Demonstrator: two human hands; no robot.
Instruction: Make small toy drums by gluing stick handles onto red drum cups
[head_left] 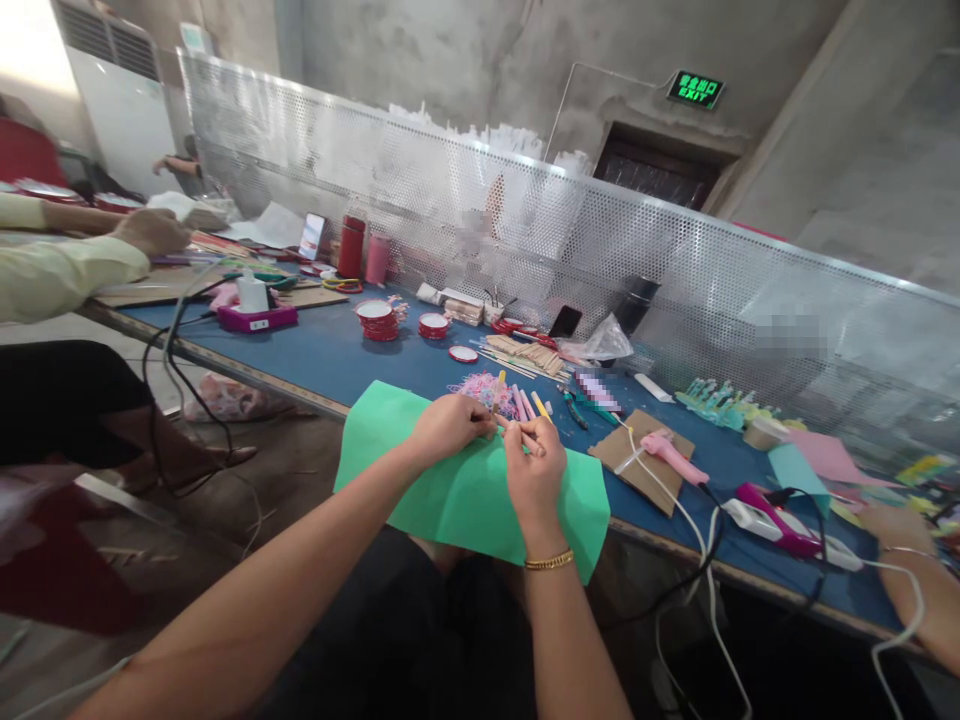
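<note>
"Nearest entry?"
"Green sheet [450, 500], 1, beneath right hand [535, 465] and left hand [454, 430]; long axis 10 to 4 o'clock."
"Main item?"
"Pink stick [532, 443], 1, above the sheet; same axis, 10 o'clock end toward left hand. Right hand: fingers closed on it. Left hand: narrow pinch, contents cannot be told."
"Beyond the stick?"
"At 12 o'clock, pink and yellow tubes [528, 403]; at 10, stacked red-rimmed discs [378, 325]; farthest, perforated screen [420, 190]."
</note>
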